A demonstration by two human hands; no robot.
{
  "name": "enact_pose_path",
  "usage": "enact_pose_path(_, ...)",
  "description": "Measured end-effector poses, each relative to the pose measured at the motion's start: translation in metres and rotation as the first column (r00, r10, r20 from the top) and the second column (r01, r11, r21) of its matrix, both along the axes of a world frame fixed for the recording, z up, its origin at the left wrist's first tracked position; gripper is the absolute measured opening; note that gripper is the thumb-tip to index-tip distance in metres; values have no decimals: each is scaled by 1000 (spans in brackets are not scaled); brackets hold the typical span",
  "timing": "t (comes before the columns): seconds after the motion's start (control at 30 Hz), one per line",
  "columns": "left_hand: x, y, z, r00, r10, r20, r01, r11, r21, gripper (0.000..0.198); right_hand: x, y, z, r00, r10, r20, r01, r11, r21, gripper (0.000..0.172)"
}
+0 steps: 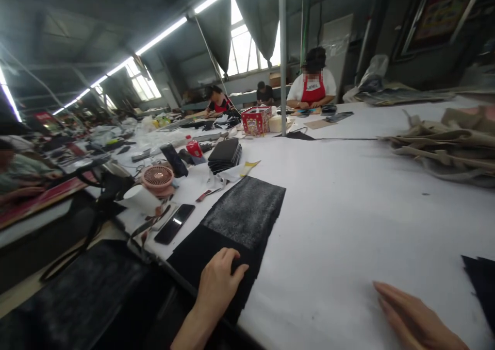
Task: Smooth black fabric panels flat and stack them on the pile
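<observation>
My left hand (218, 278) rests over a stack of black fabric pieces (185, 252) near the table's front edge. Its fingers are loosely bent, with the thumb apart from the forefinger and nothing visible between them. On the far part of the stack lies a mottled grey-black piece (247, 211). My right hand (419, 316) is over the white tabletop (328, 226) at the lower right, fingers stretched out and holding nothing I can see. To its right, more black pieces (481, 283) are cut off by the frame edge.
Left of the stack are a phone (175, 224), a white cup (141, 200), a pink fan (158, 179) and a red-labelled bottle (194, 148). Dark stacked pieces (225, 154) stand behind. Beige material (448, 149) is piled at right. A person in a red apron (312, 89) works beyond the pole (283, 56).
</observation>
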State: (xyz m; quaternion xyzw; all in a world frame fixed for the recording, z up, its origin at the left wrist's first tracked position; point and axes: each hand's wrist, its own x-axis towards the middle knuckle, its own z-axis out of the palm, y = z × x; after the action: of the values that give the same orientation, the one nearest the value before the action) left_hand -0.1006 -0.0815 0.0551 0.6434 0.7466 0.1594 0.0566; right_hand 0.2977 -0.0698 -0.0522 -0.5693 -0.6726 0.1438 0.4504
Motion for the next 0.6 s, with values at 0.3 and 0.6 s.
enact_pose_path(0.3,-22,0,-23,986,-109,-129,106,994,-33,19,-139,1,41,946,311,-95,-320,941,-108,23)
enact_pose_path(0.6,-52,17,-21,914,-95,394,111,994,-18,21,-240,20,64,770,636,-55,-638,767,-69,25)
